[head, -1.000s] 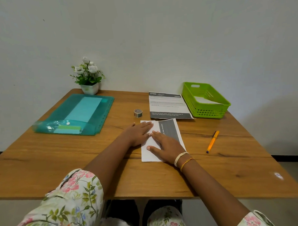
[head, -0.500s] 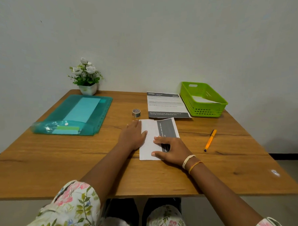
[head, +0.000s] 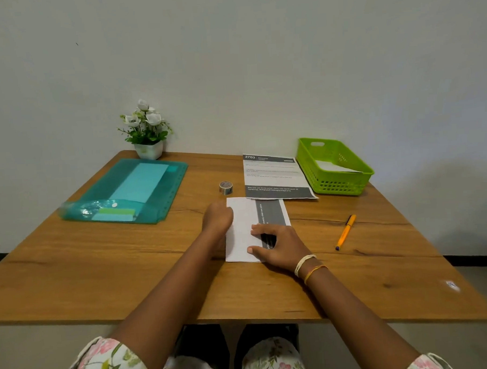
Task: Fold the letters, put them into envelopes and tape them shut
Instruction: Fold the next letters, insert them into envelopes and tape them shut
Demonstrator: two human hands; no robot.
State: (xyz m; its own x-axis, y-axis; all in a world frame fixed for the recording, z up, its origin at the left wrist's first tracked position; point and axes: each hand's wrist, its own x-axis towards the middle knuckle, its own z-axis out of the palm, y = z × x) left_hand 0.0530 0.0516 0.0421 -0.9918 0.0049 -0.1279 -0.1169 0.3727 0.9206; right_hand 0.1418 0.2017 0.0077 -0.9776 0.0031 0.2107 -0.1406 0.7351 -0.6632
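The folded letter (head: pixel 243 229) lies flat at the middle of our bench (head: pixel 128 267), white flap on the left, grey printed band on the right. Our right hand (head: pixel 278 245) presses on it with fingers spread flat; our left hand (head: pixel 218 217), loosely curled, rests at its left edge, holding nothing. Just behind it lie a second letter (head: pixel 275 177) and a tape roll (head: pixel 225 187). A green basket (head: pixel 333 166) stands far right, a pen (head: pixel 345 232) to the right, a teal folder (head: pixel 131 192) to the left.
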